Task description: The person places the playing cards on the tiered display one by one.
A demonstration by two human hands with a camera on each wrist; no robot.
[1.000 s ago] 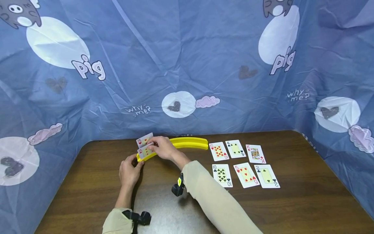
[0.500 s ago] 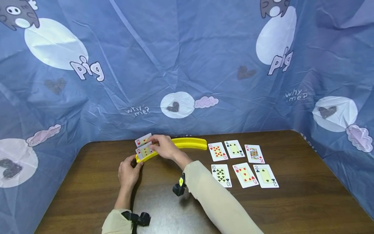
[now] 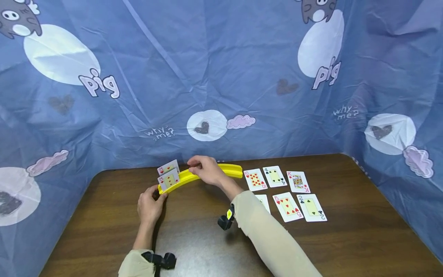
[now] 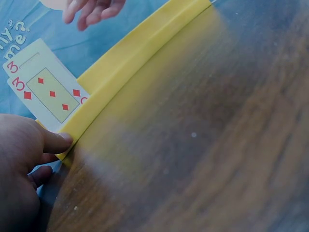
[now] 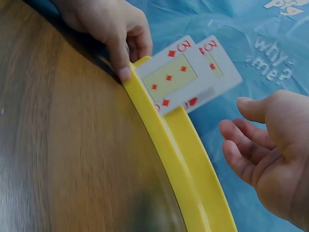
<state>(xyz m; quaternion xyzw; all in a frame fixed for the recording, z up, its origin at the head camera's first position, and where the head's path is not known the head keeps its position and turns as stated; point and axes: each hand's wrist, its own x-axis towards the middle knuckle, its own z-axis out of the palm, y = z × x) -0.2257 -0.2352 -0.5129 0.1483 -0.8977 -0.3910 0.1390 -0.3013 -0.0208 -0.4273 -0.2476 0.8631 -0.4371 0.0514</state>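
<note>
A curved yellow card holder [image 3: 231,170] lies along the back of the table. At its left end, a three of diamonds [image 5: 169,77] stands in the front slot, and a three of hearts [image 5: 218,72] stands behind it, partly covered. My left hand [image 3: 150,206] pinches that end of the holder between thumb and fingers, the thumb on its front face. Over the holder, just right of the two cards, hovers my right hand [image 3: 205,170], its fingers loosely bent with nothing in them.
Right of the holder, two rows of cards lie face up: ten of hearts [image 3: 255,179], four of spades [image 3: 274,176], king of diamonds [image 3: 298,181], five of hearts [image 3: 287,207], two of clubs [image 3: 312,207]. My right sleeve [image 3: 266,227] partly covers another card [image 3: 264,201]. A blue cloth [image 3: 221,77] hangs behind.
My right hand has let go of the three of diamonds and moved right, away from it. The card stays in the holder. My left hand keeps its grip on the holder's end.
</note>
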